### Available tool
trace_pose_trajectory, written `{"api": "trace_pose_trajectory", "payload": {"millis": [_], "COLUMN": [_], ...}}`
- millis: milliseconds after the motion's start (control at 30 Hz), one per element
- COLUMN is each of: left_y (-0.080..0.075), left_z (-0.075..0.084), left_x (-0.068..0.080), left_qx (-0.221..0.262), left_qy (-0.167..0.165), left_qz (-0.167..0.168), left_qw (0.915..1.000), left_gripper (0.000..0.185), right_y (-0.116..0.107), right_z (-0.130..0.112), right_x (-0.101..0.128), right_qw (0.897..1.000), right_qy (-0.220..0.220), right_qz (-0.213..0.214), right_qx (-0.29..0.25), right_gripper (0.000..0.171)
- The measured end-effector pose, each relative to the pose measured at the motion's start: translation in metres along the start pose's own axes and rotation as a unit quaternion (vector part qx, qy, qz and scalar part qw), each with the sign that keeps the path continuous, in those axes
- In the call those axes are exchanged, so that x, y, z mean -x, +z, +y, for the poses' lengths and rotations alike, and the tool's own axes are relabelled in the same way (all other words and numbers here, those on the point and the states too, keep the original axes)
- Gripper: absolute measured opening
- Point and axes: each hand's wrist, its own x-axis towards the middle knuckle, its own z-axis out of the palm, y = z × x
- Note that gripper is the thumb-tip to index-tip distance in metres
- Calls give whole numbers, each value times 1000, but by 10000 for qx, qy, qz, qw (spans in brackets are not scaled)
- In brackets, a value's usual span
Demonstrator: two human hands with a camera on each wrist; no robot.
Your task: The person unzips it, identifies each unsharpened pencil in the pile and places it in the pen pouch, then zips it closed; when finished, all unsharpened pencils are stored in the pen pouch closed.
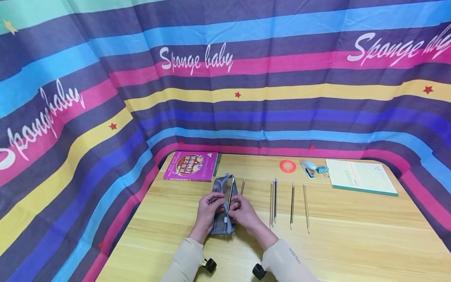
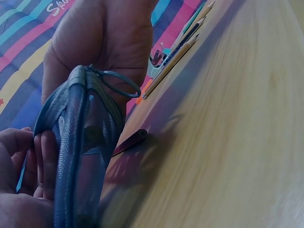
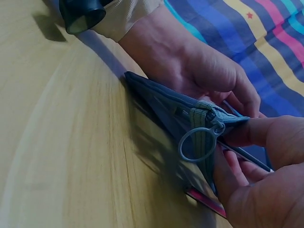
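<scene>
Overhead, "Sponge baby" curtain (image 1: 225,78) lettering.

Your left hand (image 1: 208,207) grips the grey pencil case (image 1: 222,203) from its left side, and your right hand (image 1: 244,213) meets it from the right, pinching a dark pen (image 1: 230,194) whose far end points away from you over the case's open top. Just beyond your right hand lies a short pencil (image 1: 242,187). To the right of that hand, four more pencils (image 1: 289,203) lie in a row on the wooden table (image 1: 352,243). Beyond your left hand sits a magenta book (image 1: 190,166); far right of your hands are an orange tape ring (image 1: 287,166), a stapler (image 1: 309,169) and a green notebook (image 1: 363,176).
</scene>
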Motion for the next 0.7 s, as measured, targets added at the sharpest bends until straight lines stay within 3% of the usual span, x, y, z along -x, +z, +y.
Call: {"api": "trace_pose_trajectory", "payload": {"millis": [700], "left_y": [-2], "left_z": [-1], "left_x": [1], "left_qx": [-13], "left_qy": [191], "left_qz": [-114], "left_qw": [9998], "left_gripper": [25], "right_y": [0], "right_z": [0], "right_x": [1], "right_qw": [9997], "right_qy": [68], "right_qz": [-220], "right_qx": [12], "right_gripper": [48]}}
